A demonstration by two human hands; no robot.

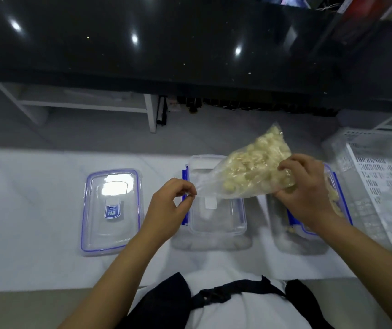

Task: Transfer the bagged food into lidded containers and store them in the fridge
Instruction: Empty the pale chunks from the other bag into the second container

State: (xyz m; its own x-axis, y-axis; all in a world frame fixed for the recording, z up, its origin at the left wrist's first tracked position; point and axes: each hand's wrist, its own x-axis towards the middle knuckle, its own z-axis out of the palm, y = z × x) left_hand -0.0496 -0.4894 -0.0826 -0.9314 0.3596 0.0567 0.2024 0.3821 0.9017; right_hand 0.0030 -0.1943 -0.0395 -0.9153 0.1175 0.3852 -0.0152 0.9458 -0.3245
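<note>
A clear plastic bag (249, 167) full of pale, lumpy food hangs tilted over an open clear container (216, 222) with blue clips in the middle of the white counter. My right hand (306, 186) grips the bag's full end, raised to the right. My left hand (173, 205) pinches the bag's empty mouth end, low over the container's left rim. A blue-rimmed lid (110, 211) lies flat to the left. A second blue-clipped container (332, 205) with some pale food in it sits behind my right hand, partly hidden.
A white perforated basket (380, 186) stands at the right end of the counter (35, 186). Behind it runs a dark glossy raised worktop (142, 43) with a white shelf frame (90, 105) under it. The counter's near edge is just before my dark apron.
</note>
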